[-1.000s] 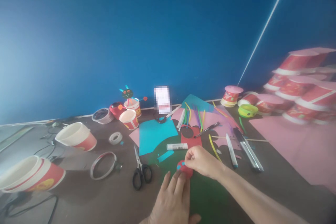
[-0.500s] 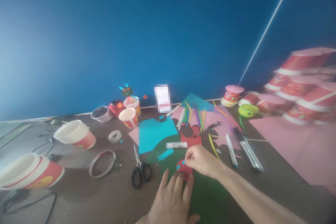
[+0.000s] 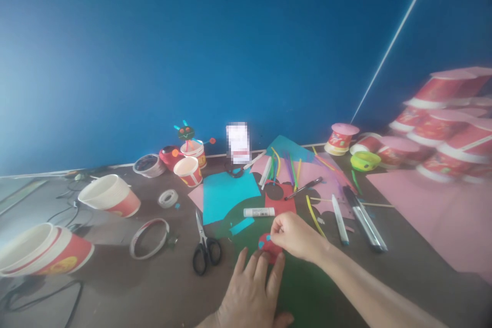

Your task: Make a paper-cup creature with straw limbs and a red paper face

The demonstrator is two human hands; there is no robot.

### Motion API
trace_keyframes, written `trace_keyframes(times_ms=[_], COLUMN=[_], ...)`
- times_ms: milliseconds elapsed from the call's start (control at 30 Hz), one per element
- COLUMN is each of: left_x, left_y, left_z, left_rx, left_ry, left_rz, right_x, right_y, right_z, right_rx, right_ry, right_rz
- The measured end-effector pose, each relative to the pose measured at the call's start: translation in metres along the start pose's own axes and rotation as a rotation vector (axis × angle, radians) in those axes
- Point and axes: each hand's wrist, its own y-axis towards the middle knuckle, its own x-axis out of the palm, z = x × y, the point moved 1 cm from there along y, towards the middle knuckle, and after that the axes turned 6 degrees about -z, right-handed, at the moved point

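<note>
My left hand (image 3: pixel 255 282) lies flat with its fingers spread, the fingertips on the lower edge of a small red paper piece (image 3: pixel 273 254) with blue dots. At that piece's upper right, my right hand (image 3: pixel 288 233) is closed in a pinch; what its fingertips hold, if anything, is hidden. Dark green paper (image 3: pixel 307 287) lies under both hands. Just above them a white glue stick (image 3: pixel 259 212) rests on its side, with a blue paper strip (image 3: pixel 242 226) to its lower left. Red paper (image 3: pixel 282 205) sits behind my right hand.
Black-handled scissors (image 3: pixel 206 247), a tape roll (image 3: pixel 168 198) and paper cups (image 3: pixel 111 196) are at the left. Markers (image 3: pixel 363 220), a green bowl (image 3: pixel 364 161) and stacked red cups (image 3: pixel 442 133) stand to the right. Blue paper (image 3: pixel 226 195) and coloured pipe cleaners (image 3: pixel 298 171) lie further back.
</note>
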Motion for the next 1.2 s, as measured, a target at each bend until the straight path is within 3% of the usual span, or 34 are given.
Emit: trace_keyframes(times_ms=[633,967,1200], left_x=[-0.007,-0.004,-0.011], left_y=[0.002,0.003,0.005], left_z=[-0.003,-0.001,-0.001], left_rx=[0.017,-0.041,-0.074], left_ry=[-0.109,-0.149,-0.206], left_rz=[-0.034,-0.049,-0.053], right_x=[0.001,0.003,0.003], right_y=[-0.002,-0.001,0.000], right_z=[-0.004,-0.002,-0.002], right_rx=[0.042,0.043,0.046], right_ry=[-0.029,-0.031,-0.042], right_rz=[0.021,0.045,0.050])
